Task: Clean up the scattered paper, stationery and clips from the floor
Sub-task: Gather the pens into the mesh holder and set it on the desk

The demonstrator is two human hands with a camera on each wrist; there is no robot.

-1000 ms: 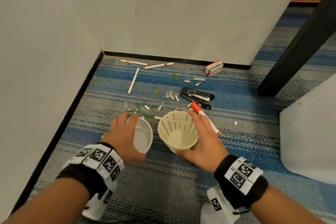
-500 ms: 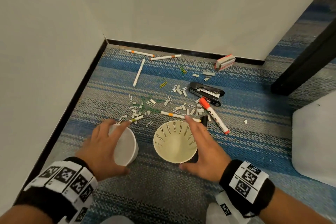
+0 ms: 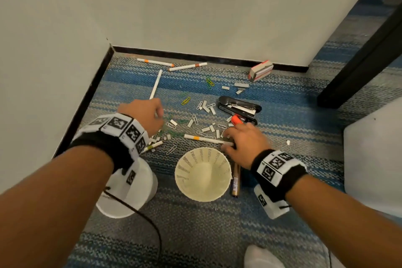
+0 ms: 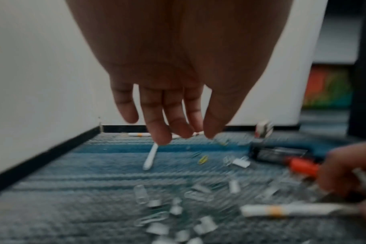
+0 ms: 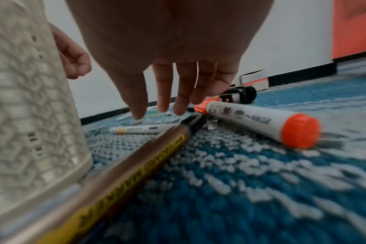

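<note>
- left hand (image 4: 178, 82) hovers over the paper clips (image 3: 171, 125), fingers loose, holding nothing
- right hand (image 3: 243, 143) reaches toward the white pen (image 3: 204, 139) beside the cream basket (image 3: 203, 173), fingers spread

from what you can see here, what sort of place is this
Probably an office corner: striped blue-grey carpet meeting plain white walls with black skirting, a dark furniture leg, and a stapler and pens scattered about.

Blue-grey striped carpet (image 3: 282, 98) meets white walls (image 3: 195, 6) (black skirting (image 3: 195, 55)); dark post (image 3: 359, 67) right
</note>
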